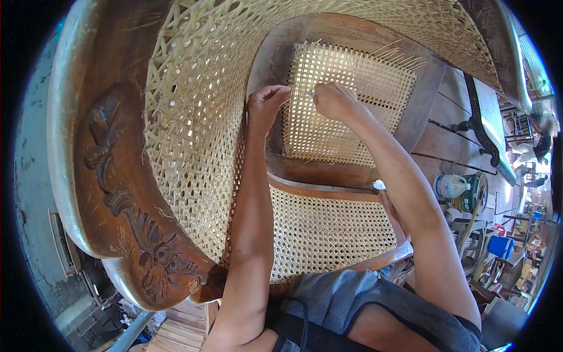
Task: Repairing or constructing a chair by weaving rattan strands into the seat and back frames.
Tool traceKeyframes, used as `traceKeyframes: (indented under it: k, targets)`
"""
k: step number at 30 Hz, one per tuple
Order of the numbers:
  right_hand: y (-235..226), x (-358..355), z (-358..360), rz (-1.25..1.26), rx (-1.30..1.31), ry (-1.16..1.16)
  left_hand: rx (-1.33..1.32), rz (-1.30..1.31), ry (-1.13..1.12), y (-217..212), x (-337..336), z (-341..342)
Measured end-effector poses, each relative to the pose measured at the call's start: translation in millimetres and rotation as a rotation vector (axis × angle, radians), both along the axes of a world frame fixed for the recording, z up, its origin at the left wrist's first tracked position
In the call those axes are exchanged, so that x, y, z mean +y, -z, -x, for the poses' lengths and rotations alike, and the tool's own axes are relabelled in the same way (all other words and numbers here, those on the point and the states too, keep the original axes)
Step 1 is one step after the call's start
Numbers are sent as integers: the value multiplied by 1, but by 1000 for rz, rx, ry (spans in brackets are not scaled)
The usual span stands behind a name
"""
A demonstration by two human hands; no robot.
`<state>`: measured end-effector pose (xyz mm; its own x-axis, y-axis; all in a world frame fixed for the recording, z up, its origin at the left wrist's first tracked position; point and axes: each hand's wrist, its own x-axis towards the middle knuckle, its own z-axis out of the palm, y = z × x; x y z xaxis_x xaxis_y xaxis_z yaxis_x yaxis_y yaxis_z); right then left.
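Observation:
A carved wooden chair frame (99,193) with woven cane panels surrounds my arms. Inside it, a square cane seat panel (337,138) is being woven across a wooden seat frame (428,105), with loose strand ends (404,58) sticking out along its far right edge. My left hand (267,110) is at the panel's left edge, thumb and fingers pinched together; what they hold, if anything, is too small to name. Over the panel's upper middle, my right hand (337,101) is closed, a small pale tip showing at its fingers that I cannot identify.
Curved cane backing (196,129) rises close along my left forearm. Another cane panel (328,234) lies nearer my body. On the right stand a white jug (451,186), a dark green bucket (472,193) and a blue box (500,247). A dark bench (489,126) stands farther right.

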<state>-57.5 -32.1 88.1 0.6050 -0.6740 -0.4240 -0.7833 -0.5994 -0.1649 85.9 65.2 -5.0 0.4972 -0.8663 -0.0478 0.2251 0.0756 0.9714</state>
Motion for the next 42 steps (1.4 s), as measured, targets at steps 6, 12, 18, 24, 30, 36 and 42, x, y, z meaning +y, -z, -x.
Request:
traceKeyframes:
  k: [6, 12, 18, 24, 30, 36, 42]
  targets:
    - [3, 0, 1, -40, -18, 23, -71, 0, 18, 6, -2, -1]
    - [-2, 8, -8, 90, -23, -58, -220, -30, -10, 31, -7, -6]
    - [3, 11, -20, 155, -67, -111, -434, -113, -68, 29, -10, -5]
    - [3, 14, -25, 242, -19, -155, -322, -107, -7, 21, -8, 2]
    - [-1, 8, -23, 204, 35, -82, -817, -267, -25, -6, -7, 18]
    - [-9, -5, 11, 203, 86, -102, -954, -169, -269, 15, -13, 40]
    - [-24, -34, 67, 443, -248, 66, -932, -178, -372, 17, 8, 37]
